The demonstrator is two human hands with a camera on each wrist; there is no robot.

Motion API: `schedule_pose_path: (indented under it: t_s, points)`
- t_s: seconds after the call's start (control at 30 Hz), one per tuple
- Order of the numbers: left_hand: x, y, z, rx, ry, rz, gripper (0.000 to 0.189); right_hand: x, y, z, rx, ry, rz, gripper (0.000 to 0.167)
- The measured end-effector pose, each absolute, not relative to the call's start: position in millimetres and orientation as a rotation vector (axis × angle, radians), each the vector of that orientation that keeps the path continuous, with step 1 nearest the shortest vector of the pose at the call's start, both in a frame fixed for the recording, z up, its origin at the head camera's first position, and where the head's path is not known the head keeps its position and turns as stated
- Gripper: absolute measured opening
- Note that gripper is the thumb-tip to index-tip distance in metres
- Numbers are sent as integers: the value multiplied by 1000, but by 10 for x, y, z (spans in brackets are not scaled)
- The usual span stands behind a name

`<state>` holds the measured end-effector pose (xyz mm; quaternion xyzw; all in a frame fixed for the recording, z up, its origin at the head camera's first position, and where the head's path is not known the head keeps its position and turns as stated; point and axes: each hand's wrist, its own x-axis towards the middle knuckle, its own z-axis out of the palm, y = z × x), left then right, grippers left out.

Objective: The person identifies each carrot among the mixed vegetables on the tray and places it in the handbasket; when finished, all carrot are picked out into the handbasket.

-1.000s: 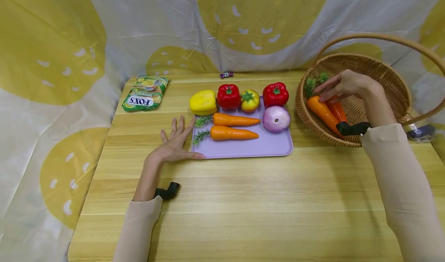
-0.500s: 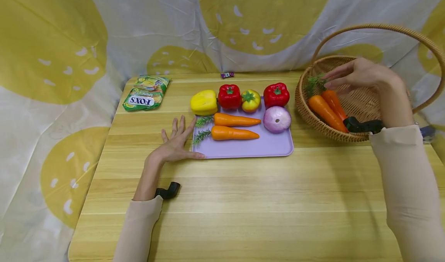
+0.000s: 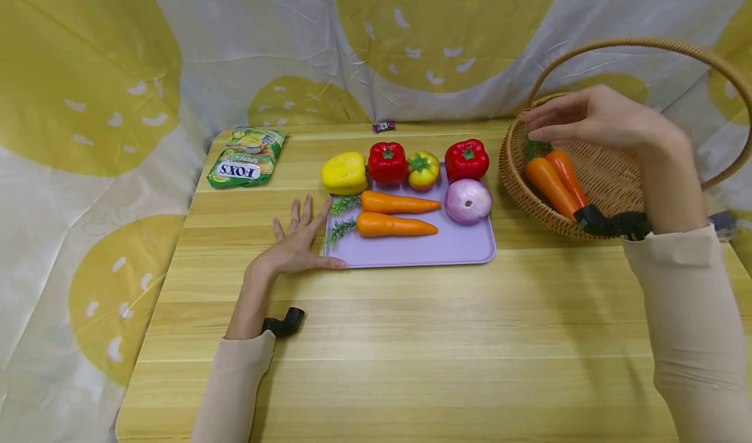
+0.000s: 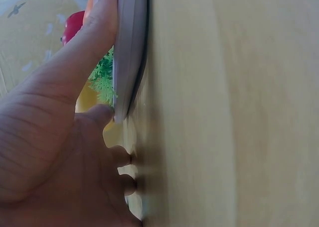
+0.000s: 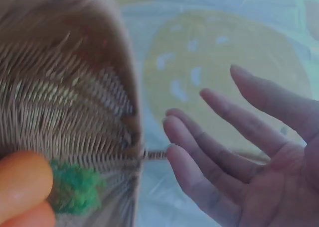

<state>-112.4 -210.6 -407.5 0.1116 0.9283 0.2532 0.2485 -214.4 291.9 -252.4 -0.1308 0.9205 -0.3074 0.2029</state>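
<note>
My left hand (image 3: pixel 294 246) is spread at the left edge of a lilac tray (image 3: pixel 405 255), its thumb and a fingertip touching the rim. On the tray lie two carrots (image 3: pixel 399 225) with green tops, a purple onion (image 3: pixel 467 201), a yellow bell pepper (image 3: pixel 344 174), two red bell peppers (image 3: pixel 467 160) and a yellow-red tomato (image 3: pixel 423 170). Above the wicker basket (image 3: pixel 611 169) hovers my right hand (image 3: pixel 611 120), fingers loosely extended and holding nothing. Inside the basket two more carrots (image 3: pixel 551 183) lean side by side; their green tops (image 5: pixel 77 187) show in the right wrist view.
A green Fox's candy bag (image 3: pixel 247 158) lies at the table's back left. Behind the tray is a small purple wrapped sweet (image 3: pixel 384 126). The basket's tall handle (image 3: pixel 646 44) arches over its opening, and a patterned curtain (image 3: pixel 282 32) hangs along the back.
My right hand has let go of a carrot in the basket and risen above it, its fingers opening out. The basket shifted slightly. My left hand and the tray stay put.
</note>
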Motion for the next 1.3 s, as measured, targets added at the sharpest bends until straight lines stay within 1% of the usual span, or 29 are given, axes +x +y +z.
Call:
schedule_pose_path:
  t_s: [0.1, 0.23, 0.5, 0.83, 1.1, 1.3]
  points:
    - [-1128, -2112, -4082, 301, 2529, 687, 128, -2052, 2781, -2494, -433, 2579, -935, 42]
    - [-1129, -2114, -4087, 307, 2532, 696, 128, -1960, 2607, -2475, -514, 2588, -978, 40]
    - [-1125, -2096, -4077, 310, 2531, 696, 127, -1881, 2212, -2587, -712, 2581, -1049, 43]
    - [-1122, -2097, -4073, 296, 2531, 675, 128, -1788, 1621, -2996, -888, 2427, -1208, 61]
    - [-1112, -2083, -4078, 304, 2539, 675, 128, -1658, 1296, -3312, -1029, 2375, -1223, 59]
    - [-1115, -2061, -4076, 309, 2542, 672, 128, -1564, 1114, -3557, -1011, 2307, -1252, 58]
